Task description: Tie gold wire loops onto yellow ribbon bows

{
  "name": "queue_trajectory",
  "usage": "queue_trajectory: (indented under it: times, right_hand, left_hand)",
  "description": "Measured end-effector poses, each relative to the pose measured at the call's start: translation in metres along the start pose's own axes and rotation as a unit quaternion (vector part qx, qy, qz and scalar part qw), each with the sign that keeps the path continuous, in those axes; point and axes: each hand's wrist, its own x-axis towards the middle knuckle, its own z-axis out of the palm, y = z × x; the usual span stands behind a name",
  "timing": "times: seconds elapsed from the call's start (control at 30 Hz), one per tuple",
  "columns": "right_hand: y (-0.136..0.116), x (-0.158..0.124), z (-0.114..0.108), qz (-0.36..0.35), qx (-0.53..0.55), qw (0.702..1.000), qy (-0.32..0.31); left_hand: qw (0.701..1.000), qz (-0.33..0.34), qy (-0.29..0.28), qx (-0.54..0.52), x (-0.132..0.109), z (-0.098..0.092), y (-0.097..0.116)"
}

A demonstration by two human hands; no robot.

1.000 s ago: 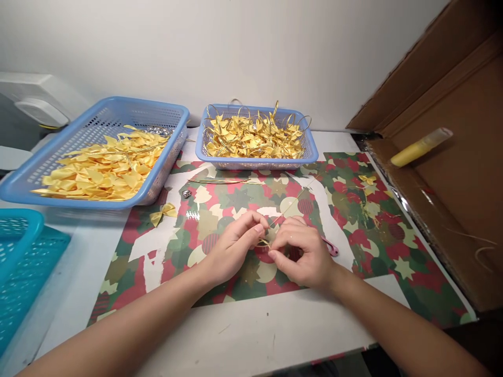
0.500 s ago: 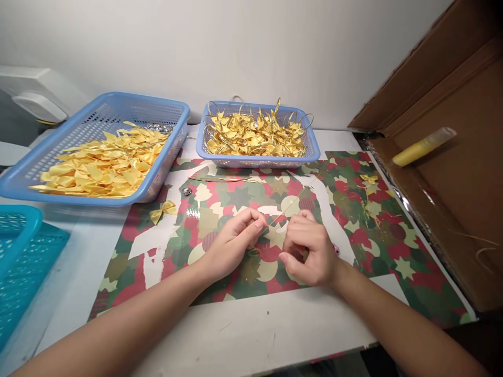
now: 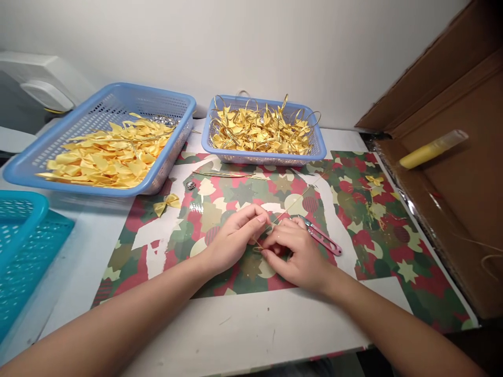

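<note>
My left hand [image 3: 241,235] is pinched shut on a thin gold cord [image 3: 295,202], one length of which slants away to the upper right above the patterned sheet. Close beside it, my right hand [image 3: 293,254] has thumb and forefinger pinched on a small bent part of the same cord, just below the left fingertips. Fingers hide most of the part between the hands. Just past my right hand lies a pair of pink thread snips [image 3: 324,238]. To the left on the sheet are a yellow ribbon bow [image 3: 167,204] and a small silver bell [image 3: 190,185].
A blue basket [image 3: 157,180] at left holds yellow bows and silver bells; another blue basket [image 3: 267,156] holds bows with gold loops. Several gold cords [image 3: 230,174] lie before it. A teal basket [image 3: 39,209] stands left, cardboard [image 3: 451,209] with a yellow tube [image 3: 432,150] right.
My right hand has moved left and closer to my left hand, uncovering the pink snips. Its fingers now pinch the cord below the left fingertips. The view has shifted slightly.
</note>
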Motion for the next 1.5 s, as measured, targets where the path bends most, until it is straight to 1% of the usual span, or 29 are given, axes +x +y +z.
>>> queue_trajectory:
  times: [0.17,0.37,0.67,0.77,0.93,1.0,1.07,1.13,1.2,1.23,1.3,1.37,1.4,1.43,1.5]
  right_hand:
    - [0.002,0.000,-0.008,-0.010,0.017,1.000,-0.015]
    - [0.006,0.000,-0.010,-0.020,0.060,0.998,-0.028]
    - [0.005,0.002,-0.014,-0.037,0.149,0.987,-0.041]
    - [0.004,0.002,-0.016,0.004,0.215,0.975,-0.063]
    - [0.009,0.002,-0.020,0.085,0.323,0.937,-0.102]
    - [0.011,0.003,-0.022,0.112,0.369,0.916,-0.111]
    - [0.013,0.003,-0.023,0.144,0.422,0.887,-0.118]
    - [0.014,0.004,-0.024,0.185,0.465,0.857,-0.123]
    - [0.015,0.004,-0.024,0.209,0.485,0.841,-0.119]
    - [0.015,0.004,-0.024,0.213,0.486,0.840,-0.114]
    - [0.015,0.005,-0.025,0.207,0.482,0.845,-0.108]
    - [0.015,0.005,-0.025,0.193,0.470,0.855,-0.103]
    - [0.015,0.005,-0.025,0.188,0.464,0.859,-0.102]
    - [0.015,0.006,-0.026,0.183,0.461,0.863,-0.102]
    - [0.015,0.006,-0.026,0.184,0.458,0.864,-0.103]
  left_hand:
    - [0.998,-0.016,0.010,-0.066,0.003,0.000,0.002]
    - [0.988,-0.032,0.030,-0.145,0.005,-0.002,0.004]
    - [0.974,-0.052,0.068,-0.211,0.006,-0.004,0.009]
    - [0.970,-0.049,0.083,-0.225,0.005,-0.004,0.010]
    - [0.970,-0.043,0.096,-0.220,0.004,-0.004,0.010]
    - [0.973,-0.040,0.099,-0.205,0.004,-0.005,0.009]
    - [0.980,-0.036,0.098,-0.172,0.004,-0.005,0.008]
    - [0.990,-0.023,0.090,-0.104,0.002,-0.005,0.008]
    - [0.998,0.011,0.063,0.002,-0.001,-0.003,0.008]
    - [0.997,0.034,0.040,0.062,-0.003,-0.002,0.008]
    - [0.982,0.077,-0.020,0.171,-0.006,0.000,0.008]
    - [0.962,0.097,-0.074,0.246,-0.007,0.002,0.008]
    - [0.954,0.098,-0.091,0.268,-0.008,0.003,0.007]
    - [0.951,0.098,-0.096,0.278,-0.008,0.003,0.007]
    - [0.952,0.098,-0.080,0.278,-0.008,0.002,0.006]
